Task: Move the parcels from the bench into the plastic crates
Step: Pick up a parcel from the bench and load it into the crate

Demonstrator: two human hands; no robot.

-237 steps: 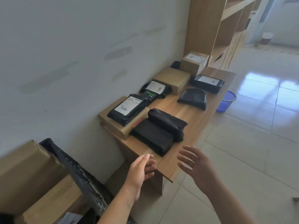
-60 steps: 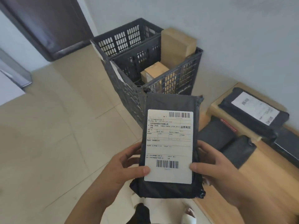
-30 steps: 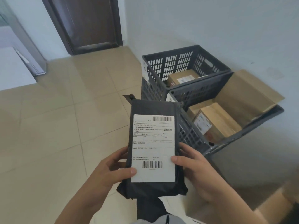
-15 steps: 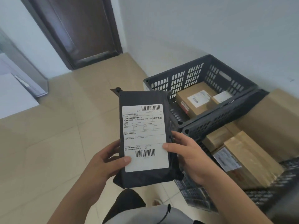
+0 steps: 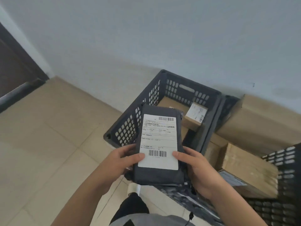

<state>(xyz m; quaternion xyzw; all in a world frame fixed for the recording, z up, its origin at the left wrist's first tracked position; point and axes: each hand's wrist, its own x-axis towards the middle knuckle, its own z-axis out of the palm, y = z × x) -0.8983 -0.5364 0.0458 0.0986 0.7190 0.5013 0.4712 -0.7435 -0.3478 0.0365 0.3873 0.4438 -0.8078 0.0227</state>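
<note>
While held above far crate, black parcel gripped by both hands; left hand, right hand, thumbs on label

Dark parcel, white label up, held over slatted dark crate holding boxes.

Both hands up front, left hand on the left edge and right hand on the right edge of the dark grey plastic mailer parcel with a white shipping label, held over the near corner of the dark slotted plastic crate. Inside that crate, behind the parcel, sits a small brown cardboard box. Right of it, touching, a second dark plastic crate with a large brown cardboard box inside. Both crates stand on the beige tiled floor, backed against the pale wall.
</note>
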